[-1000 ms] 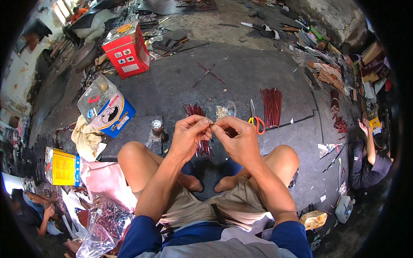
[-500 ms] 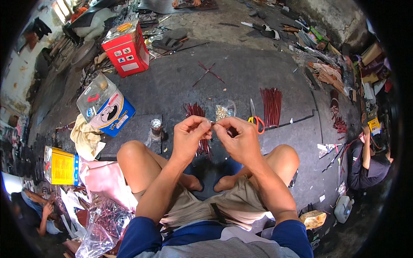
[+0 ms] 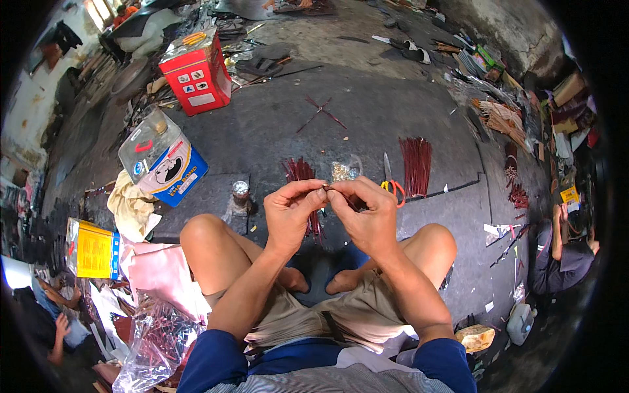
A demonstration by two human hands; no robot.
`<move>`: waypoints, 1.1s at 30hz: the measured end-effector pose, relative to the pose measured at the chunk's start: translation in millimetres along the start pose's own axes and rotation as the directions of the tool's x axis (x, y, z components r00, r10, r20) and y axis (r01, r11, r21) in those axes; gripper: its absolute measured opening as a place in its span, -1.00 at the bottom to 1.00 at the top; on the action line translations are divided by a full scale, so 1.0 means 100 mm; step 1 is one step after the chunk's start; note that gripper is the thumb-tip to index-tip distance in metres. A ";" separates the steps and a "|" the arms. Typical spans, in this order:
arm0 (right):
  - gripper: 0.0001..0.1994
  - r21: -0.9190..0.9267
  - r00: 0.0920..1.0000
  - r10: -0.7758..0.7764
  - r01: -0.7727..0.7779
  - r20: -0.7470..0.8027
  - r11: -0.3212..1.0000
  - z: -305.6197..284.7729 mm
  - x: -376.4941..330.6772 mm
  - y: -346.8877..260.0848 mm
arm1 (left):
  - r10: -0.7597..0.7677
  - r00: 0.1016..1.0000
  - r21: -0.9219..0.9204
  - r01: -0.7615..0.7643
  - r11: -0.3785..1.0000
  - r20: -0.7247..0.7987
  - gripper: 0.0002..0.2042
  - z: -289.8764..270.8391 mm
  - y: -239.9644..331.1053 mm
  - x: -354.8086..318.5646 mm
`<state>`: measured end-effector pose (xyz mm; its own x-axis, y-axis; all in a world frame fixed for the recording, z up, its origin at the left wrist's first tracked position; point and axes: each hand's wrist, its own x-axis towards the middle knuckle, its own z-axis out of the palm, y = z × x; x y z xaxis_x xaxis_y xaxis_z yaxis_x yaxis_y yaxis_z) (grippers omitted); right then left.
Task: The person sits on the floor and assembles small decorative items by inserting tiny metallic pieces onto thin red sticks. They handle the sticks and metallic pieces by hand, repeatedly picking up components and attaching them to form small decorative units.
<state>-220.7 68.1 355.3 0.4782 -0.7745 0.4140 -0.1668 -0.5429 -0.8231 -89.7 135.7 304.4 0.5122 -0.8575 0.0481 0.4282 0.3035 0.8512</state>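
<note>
Both hands are meeting above the knees. Left hand (image 3: 290,211) and right hand (image 3: 368,216) are each pinching shut on one thin dark red stick (image 3: 339,192), its long axis running 10 to 4 o'clock between the fingertips, both hands equally near. A loose bundle (image 3: 301,171) is lying just beyond at 12, a tidier bundle (image 3: 415,166) at 1, scissors (image 3: 392,187) between. The person is sitting on a dark concrete floor (image 3: 367,111); tins, boxes and scrap are ringing the workshop.

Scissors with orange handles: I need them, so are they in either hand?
No, the scissors lie on the floor beyond the hands, untouched.
</note>
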 end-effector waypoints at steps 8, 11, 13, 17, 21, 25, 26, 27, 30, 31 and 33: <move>-0.92 0.049 0.999 -0.001 0.003 -0.035 0.999 0.08 -0.01 0.03 | 0.052 0.994 0.028 -0.050 0.998 -0.097 -0.83 0.01 0.02 -0.02; -0.90 -0.069 0.995 -0.098 0.095 -0.036 0.993 0.08 -0.01 0.01 | 0.026 0.994 0.097 -0.015 0.995 -0.107 -0.84 -0.01 0.04 -0.03; -0.88 -0.112 0.981 -0.194 0.190 -0.021 0.975 0.08 -0.01 0.02 | 0.058 0.991 0.164 -0.038 0.986 -0.121 -0.86 0.00 0.06 -0.04; -0.85 -0.217 0.953 -0.302 0.301 0.025 0.929 0.07 -0.04 0.06 | 0.111 0.986 0.264 -0.075 0.962 -0.122 -0.88 0.06 0.12 -0.08; -0.87 -0.274 0.941 -0.330 0.336 0.071 0.901 0.08 -0.03 0.03 | 0.155 0.982 0.309 -0.115 0.944 -0.106 -0.89 0.04 0.07 -0.09; -0.87 -0.306 0.920 -0.365 0.391 0.141 0.868 0.06 -0.03 0.06 | 0.174 0.984 0.372 -0.143 0.917 -0.049 -0.89 0.02 0.11 -0.07; -0.86 -0.313 0.914 -0.374 0.405 0.157 0.859 0.05 -0.03 0.06 | 0.164 0.986 0.394 -0.137 0.909 -0.037 -0.89 0.01 0.13 -0.07; -0.85 -0.309 0.909 -0.376 0.415 0.179 0.856 0.05 -0.03 0.07 | 0.148 0.989 0.402 -0.125 0.907 -0.027 -0.89 0.00 0.15 -0.08; -0.83 -0.307 0.895 -0.379 0.439 0.235 0.845 0.03 -0.03 0.10 | 0.130 0.991 0.444 -0.124 0.887 0.017 -0.88 0.00 0.19 -0.08; -0.83 -0.313 0.892 -0.376 0.442 0.249 0.841 0.02 -0.03 0.10 | 0.142 0.989 0.469 -0.145 0.871 0.040 -0.88 0.01 0.20 -0.08; -0.83 -0.319 0.895 -0.370 0.437 0.251 0.841 0.02 -0.04 0.10 | 0.169 0.981 0.523 -0.192 0.830 0.093 -0.88 0.01 0.21 -0.07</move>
<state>-223.1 66.4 344.4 0.7059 -0.4109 0.5769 -0.2068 -0.8986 -0.3870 -85.0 148.1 322.0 0.5056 -0.8289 0.2394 -0.1328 0.1994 0.9709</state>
